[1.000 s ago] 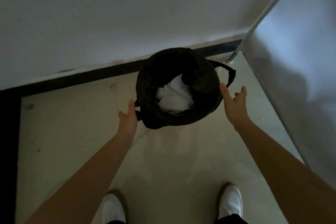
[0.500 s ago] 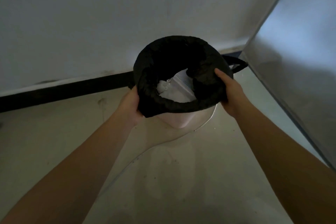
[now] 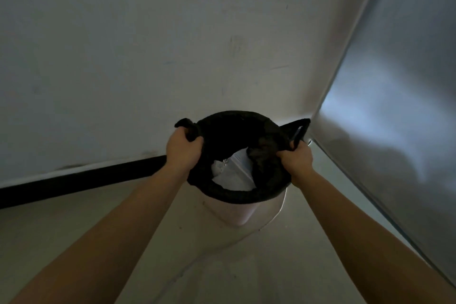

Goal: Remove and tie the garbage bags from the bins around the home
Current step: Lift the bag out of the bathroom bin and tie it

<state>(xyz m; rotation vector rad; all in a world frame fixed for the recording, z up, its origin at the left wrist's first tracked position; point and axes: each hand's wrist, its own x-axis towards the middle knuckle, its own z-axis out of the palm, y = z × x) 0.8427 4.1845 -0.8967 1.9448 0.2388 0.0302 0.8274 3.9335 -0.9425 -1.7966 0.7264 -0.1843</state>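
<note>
The black garbage bag [image 3: 237, 195] sits in the pale bin [image 3: 238, 213], its mouth rolled into a thick collar over the bin's rim. Both hands are clenched on that collar. The left hand [image 3: 183, 149] grasps a bunched ear of plastic on the bin's left side, and the right hand [image 3: 296, 159] grips the collar on the bin's right side, just below a handle loop [image 3: 301, 128] that sticks out past the rim. Inside the bin, white rubbish [image 3: 230, 177] shows through the open mouth of the bag; it looks like crumpled paper or plastic (the light is too dim to tell which).

The bin stands on the floor [image 3: 74, 229], close to the wall [image 3: 148, 57] behind it. A black skirting [image 3: 74, 184] runs along the wall's foot to the bin's left, and a shiny metal panel [image 3: 394, 118] rises to the bin's right.

As for progress, this bin appears to be at the very start. The collar seems gathered at the two sides, but the bag's body is down in the bin and its mouth is wide open. What is left here is likely to lift the bag clear, draw the two ears together over the rubbish and knot them. Whether other bins in the home are done cannot be told from this view.
</note>
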